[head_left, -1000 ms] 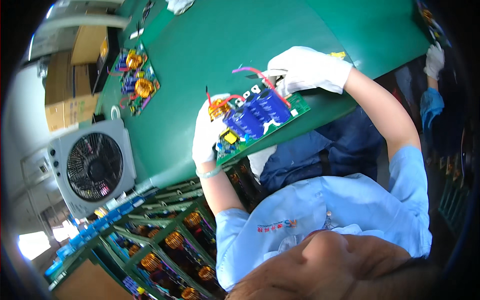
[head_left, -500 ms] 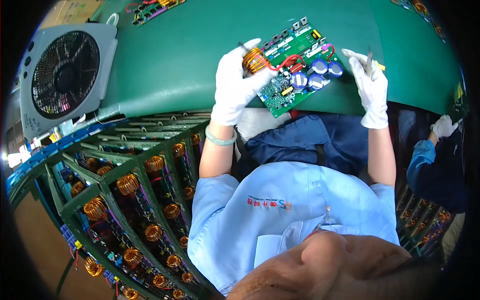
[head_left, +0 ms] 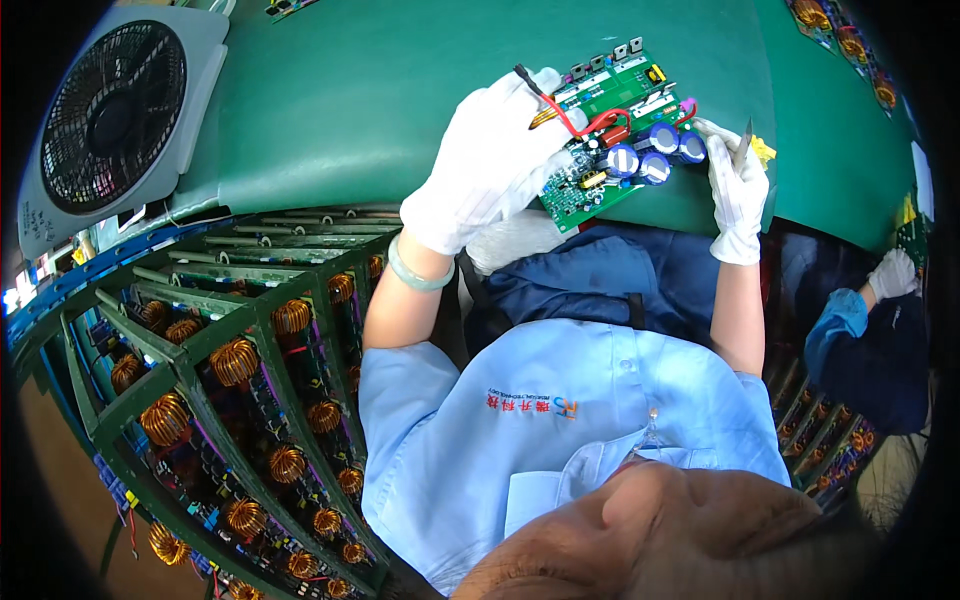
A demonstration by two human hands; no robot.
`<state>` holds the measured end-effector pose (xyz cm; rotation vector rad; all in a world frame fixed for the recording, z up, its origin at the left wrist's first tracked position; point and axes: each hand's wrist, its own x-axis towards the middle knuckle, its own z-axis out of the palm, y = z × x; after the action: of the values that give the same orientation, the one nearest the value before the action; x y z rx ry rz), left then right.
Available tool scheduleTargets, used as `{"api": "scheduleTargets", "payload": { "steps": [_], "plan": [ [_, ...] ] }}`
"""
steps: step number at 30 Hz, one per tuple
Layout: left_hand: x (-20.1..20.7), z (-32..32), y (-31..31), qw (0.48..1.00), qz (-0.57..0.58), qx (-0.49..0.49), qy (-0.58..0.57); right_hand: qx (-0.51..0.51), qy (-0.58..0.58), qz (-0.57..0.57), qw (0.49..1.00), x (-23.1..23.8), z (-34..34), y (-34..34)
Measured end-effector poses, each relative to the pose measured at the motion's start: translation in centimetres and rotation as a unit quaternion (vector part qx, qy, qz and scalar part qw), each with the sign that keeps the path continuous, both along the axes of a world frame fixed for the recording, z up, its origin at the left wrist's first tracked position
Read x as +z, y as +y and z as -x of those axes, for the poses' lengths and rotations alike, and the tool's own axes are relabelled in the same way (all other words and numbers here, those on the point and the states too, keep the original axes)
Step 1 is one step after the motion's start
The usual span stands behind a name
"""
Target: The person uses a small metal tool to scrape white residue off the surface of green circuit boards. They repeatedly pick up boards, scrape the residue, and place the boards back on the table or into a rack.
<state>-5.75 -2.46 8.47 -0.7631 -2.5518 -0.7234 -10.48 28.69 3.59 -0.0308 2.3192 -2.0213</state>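
Observation:
A green circuit board (head_left: 630, 95) is held tilted over the near edge of the green table. My left hand (head_left: 485, 165), in a white glove, is closed over the board's left side. It covers most of a copper-wound coil (head_left: 543, 118), and a red wire with a black end (head_left: 527, 80) sticks up past the fingers. Blue capacitors (head_left: 655, 168) stand on the board's right half. My gloved right hand (head_left: 738, 195) grips a thin pointed metal tool (head_left: 745, 142), its tip up, beside the board's right edge. Its fingertips reach the board's corner; whether they touch is unclear.
A grey box fan (head_left: 110, 120) stands at the left. Below it, a green metal rack (head_left: 215, 340) holds several boards with coils. More boards (head_left: 850, 40) lie at the far right. A yellow scrap (head_left: 762, 153) shows by my right hand. A co-worker's gloved hand (head_left: 893, 273) is at the right.
My left hand has turned over the coil, hiding most of it, and the wire's end now points upward. The board has shifted slightly right, and my right hand is closer to it.

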Motion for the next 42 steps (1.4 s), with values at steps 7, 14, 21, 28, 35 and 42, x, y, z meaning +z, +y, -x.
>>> {"api": "scheduleTargets", "payload": {
  "steps": [7, 14, 21, 28, 35, 42],
  "plan": [
    [-1.0, 3.0, -0.8, 0.996, 0.058, -0.046, -0.039, -0.021, -0.042, 0.086, 0.995, 0.7, 0.0, 0.6],
    [-4.5, 1.7, -0.8, 0.7, -0.586, 0.09, -0.398, -0.046, -0.039, 0.1, 0.993, 0.5, 0.2, 0.6],
    [-5.1, -0.4, -0.5, 0.466, -0.786, -0.003, -0.407, -0.049, -0.045, 0.085, 0.994, 0.7, -0.1, 0.6],
    [-4.9, -0.6, -1.2, 0.6, -0.681, 0.018, -0.42, -0.071, -0.036, 0.074, 0.994, 0.6, -0.2, 0.3],
    [-4.2, -1.0, -0.4, 0.632, -0.686, -0.011, -0.361, -0.075, -0.02, 0.063, 0.995, 0.4, -0.2, 0.3],
    [-5.2, -0.1, -1.0, 0.352, -0.832, -0.083, -0.421, 0.082, -0.039, 0.054, 0.994, 3.4, -0.9, -2.6]
  ]
}}
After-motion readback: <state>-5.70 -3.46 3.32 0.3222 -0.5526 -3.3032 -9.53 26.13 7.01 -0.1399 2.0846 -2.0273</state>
